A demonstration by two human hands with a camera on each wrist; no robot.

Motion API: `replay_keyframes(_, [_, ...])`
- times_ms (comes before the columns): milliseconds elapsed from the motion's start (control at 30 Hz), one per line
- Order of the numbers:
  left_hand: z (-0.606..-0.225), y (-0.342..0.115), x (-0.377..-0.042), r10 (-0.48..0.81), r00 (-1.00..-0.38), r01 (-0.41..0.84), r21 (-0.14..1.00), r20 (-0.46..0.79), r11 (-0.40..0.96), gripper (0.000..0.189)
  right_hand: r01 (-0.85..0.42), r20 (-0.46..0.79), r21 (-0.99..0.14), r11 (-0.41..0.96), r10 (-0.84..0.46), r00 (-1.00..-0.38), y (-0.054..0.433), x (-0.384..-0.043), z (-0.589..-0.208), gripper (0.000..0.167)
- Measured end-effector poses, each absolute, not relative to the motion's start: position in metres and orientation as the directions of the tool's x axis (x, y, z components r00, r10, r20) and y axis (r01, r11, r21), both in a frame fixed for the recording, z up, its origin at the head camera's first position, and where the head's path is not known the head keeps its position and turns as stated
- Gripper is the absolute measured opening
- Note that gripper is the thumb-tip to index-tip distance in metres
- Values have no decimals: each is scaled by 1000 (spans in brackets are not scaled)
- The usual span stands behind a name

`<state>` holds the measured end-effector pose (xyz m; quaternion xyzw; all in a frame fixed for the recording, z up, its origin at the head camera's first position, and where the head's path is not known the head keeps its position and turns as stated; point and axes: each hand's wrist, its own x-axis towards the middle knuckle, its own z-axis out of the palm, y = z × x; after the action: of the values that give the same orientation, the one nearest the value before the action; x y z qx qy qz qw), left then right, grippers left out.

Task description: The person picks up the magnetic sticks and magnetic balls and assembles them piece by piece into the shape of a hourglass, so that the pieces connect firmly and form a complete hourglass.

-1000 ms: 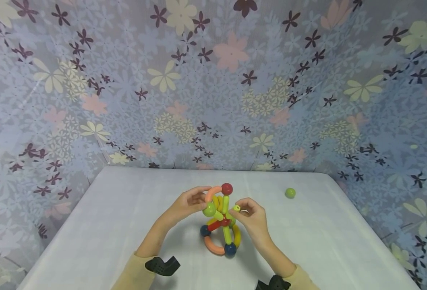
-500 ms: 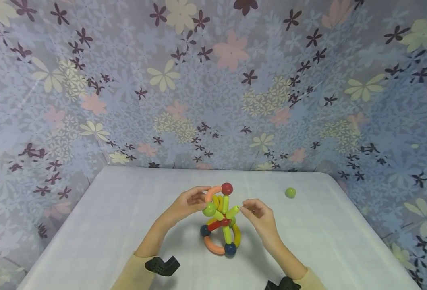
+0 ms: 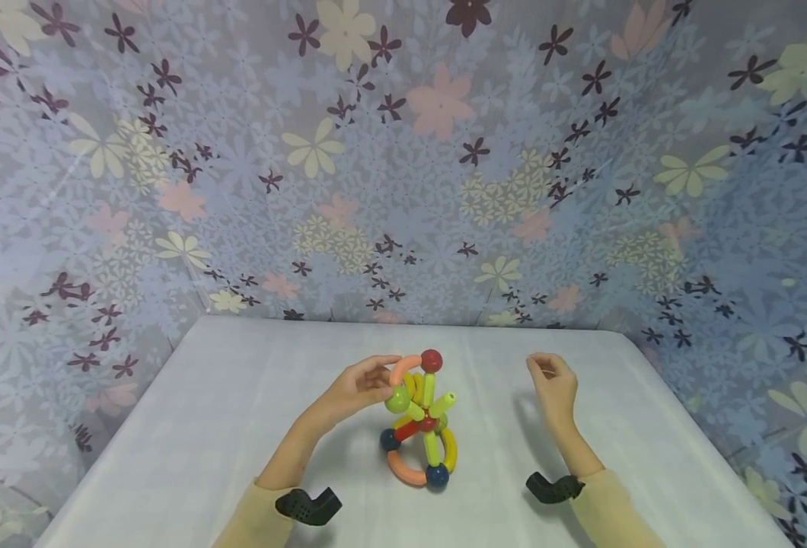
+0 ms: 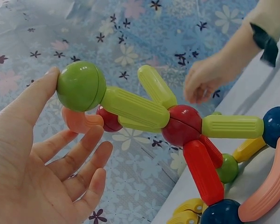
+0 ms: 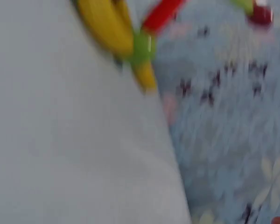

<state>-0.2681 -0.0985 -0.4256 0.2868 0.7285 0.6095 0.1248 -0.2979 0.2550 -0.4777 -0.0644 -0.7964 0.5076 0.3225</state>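
Note:
A magnetic ball-and-rod structure point(image 3: 428, 421) stands on the white table, its curved rods and dark blue balls at the bottom. My left hand point(image 3: 358, 384) holds its upper left part. In the left wrist view, the thumb presses a green ball point(image 4: 80, 86) while fingers lie by an orange curved rod point(image 4: 77, 120). A lime rod point(image 4: 157, 87) sticks out from the red centre ball point(image 4: 181, 125), its outer end bare. My right hand point(image 3: 556, 384) hovers to the right, fingers loosely bent, with nothing visible between them. Only its fingertips point(image 5: 278, 220) show in the blurred right wrist view.
The white table point(image 3: 253, 358) ends at a flower-patterned cloth point(image 3: 403, 190) behind it. Dark wrist cameras point(image 3: 309, 506) sit on both sleeves. The spot where a loose green ball lay is covered by the right hand.
My right hand has left the lime rod and moved right and slightly away, over the place of the loose green ball, which is now hidden. The left hand and structure keep their place.

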Motion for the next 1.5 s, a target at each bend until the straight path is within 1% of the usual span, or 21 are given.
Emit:
replay_keyframes(67, [-426, -98, -268, 569, -806, 261, 961, 163, 94, 59, -210, 458, -846, 490, 468, -755, 268, -308, -484, 17])
replay_keyframes(133, [-426, -98, -268, 573, -803, 268, 959, 167, 96, 59, -201, 458, -845, 495, 478, -749, 278, -316, -490, 20])
replay_keyframes(300, [-426, -98, -268, 571, -803, 267, 960, 171, 88, 56, -186, 447, -839, 511, 454, -770, 295, -328, -501, 30])
replay_keyframes(433, [-426, -99, -268, 569, -803, 267, 960, 177, 79, 55, -137, 399, -837, 530, 419, -815, 303, -335, -506, 34])
replay_keyframes(533, [-426, -99, -268, 571, -803, 264, 961, 172, 83, 57, -69, 333, -837, 543, 405, -851, 308, -339, -511, 36])
replay_keyframes(667, [-428, -98, -268, 576, -801, 264, 960, 164, 94, 59, -10, 282, -838, 546, 418, -864, 312, -341, -519, 37])
replay_keyframes(867, [-427, -98, -270, 576, -802, 265, 959, 162, 99, 57, 27, 244, -849, 528, 437, -866, 313, -342, -523, 37])
replay_keyframes(1000, [-426, -99, -271, 571, -806, 259, 961, 159, 98, 59, 42, 220, -866, 499, 455, -863, 308, -339, -519, 40])
replay_keyframes(1167, [-424, -99, -271, 573, -803, 256, 963, 163, 85, 59, 45, 190, -887, 460, 452, -872, 298, -327, -506, 40])
replay_keyframes(1367, [-422, -99, -270, 574, -805, 237, 968, 147, 84, 58, 2, 185, -907, 420, 405, -895, 272, -309, -482, 38])
replay_keyframes(1500, [-422, -99, -270, 577, -806, 218, 972, 131, 83, 58, -32, 180, -917, 398, 340, -923, 246, -292, -461, 39])
